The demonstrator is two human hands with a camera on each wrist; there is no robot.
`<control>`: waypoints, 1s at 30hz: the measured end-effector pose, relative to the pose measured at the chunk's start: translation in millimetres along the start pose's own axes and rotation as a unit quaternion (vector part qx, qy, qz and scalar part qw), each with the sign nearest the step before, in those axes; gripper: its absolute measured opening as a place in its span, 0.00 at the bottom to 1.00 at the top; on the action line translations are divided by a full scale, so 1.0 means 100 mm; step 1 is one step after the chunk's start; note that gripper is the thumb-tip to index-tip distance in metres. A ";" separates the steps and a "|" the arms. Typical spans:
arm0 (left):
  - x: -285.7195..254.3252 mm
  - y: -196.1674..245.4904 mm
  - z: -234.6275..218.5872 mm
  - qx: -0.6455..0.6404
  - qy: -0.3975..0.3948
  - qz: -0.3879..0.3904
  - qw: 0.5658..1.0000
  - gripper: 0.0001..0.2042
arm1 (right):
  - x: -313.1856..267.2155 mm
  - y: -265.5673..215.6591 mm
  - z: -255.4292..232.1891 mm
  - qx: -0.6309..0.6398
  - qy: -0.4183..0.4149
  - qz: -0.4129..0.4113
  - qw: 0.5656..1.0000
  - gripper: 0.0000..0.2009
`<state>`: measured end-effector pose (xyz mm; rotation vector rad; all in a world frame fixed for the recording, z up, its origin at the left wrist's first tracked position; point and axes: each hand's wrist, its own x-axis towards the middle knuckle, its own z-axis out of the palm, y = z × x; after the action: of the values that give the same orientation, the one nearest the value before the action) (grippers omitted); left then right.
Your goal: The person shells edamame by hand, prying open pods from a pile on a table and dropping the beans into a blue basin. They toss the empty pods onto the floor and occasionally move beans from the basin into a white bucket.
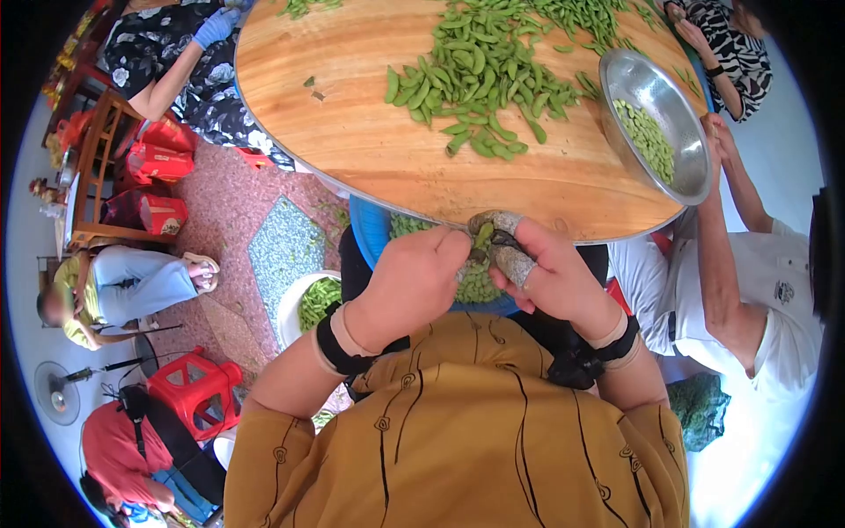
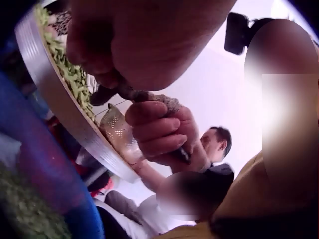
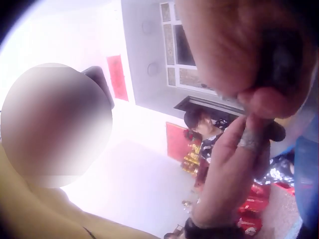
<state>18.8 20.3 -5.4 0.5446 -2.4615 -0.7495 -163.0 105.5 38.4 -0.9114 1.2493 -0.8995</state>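
In the head view both hands meet just past the table's near edge, over a blue basin. A green edamame pod (image 1: 483, 235) shows between their fingertips. My right hand (image 1: 559, 273) grips it with fingers wrapped in grey, worn coverings (image 1: 513, 261). The left hand (image 1: 409, 277), its fingers curled, pinches the pod from the other side. Shelled green beans (image 1: 476, 283) lie in the blue basin (image 1: 370, 231) beneath. In the left wrist view the right hand (image 2: 162, 129) shows curled fingers; in the right wrist view the left hand (image 3: 232, 164) reaches up to the right one.
A round wooden table (image 1: 352, 106) bears a heap of edamame pods (image 1: 480, 75) and a metal colander (image 1: 695, 167) with shelled beans. To the left stand a white bucket (image 1: 290, 304) of green pods and a red stool (image 1: 194, 387). Other people sit around the table.
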 end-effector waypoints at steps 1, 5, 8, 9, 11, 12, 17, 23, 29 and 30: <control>-0.01 0.00 -0.01 0.013 -0.006 0.019 1.000 0.10 | -0.01 -0.01 0.00 0.000 0.001 0.002 1.000 0.18; -0.03 -0.02 -0.23 -0.363 -0.163 -0.133 0.908 0.08 | -0.09 -0.05 -0.04 0.225 -0.081 0.082 0.968 0.14; -0.06 -0.04 -0.19 -0.648 -0.182 -0.309 0.672 0.07 | -0.05 -0.07 0.01 0.263 -0.066 0.103 0.957 0.13; -0.03 0.01 -0.12 -0.540 -0.135 -0.304 0.773 0.08 | -0.03 -0.07 0.04 0.210 -0.013 0.100 0.972 0.12; -0.05 0.06 -0.04 -0.420 -0.083 -0.294 0.854 0.09 | 0.02 -0.01 0.08 0.166 -0.010 0.098 0.981 0.11; -0.10 0.08 -0.02 -0.277 -0.038 -0.241 0.930 0.12 | 0.05 0.02 0.10 0.122 -0.005 0.095 0.988 0.10; -0.12 0.14 -0.01 0.042 0.019 -0.068 0.997 0.12 | 0.12 0.05 0.17 0.102 -0.006 0.085 0.991 0.09; -0.11 0.10 -0.03 -0.257 0.063 -0.245 0.933 0.10 | 0.12 0.20 0.18 0.080 0.006 0.062 0.995 0.09; -0.19 0.01 -0.02 -0.501 0.030 -0.395 0.770 0.11 | 0.08 0.13 0.12 -0.025 0.010 0.060 0.998 0.11; -0.20 0.02 0.00 -0.466 0.015 -0.374 0.802 0.13 | 0.08 0.11 0.12 -0.085 0.042 0.061 0.994 0.12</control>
<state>34.2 31.2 -10.9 1.0745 -1.4458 -2.0458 -149.6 102.9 26.7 -0.9276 1.4556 -0.7493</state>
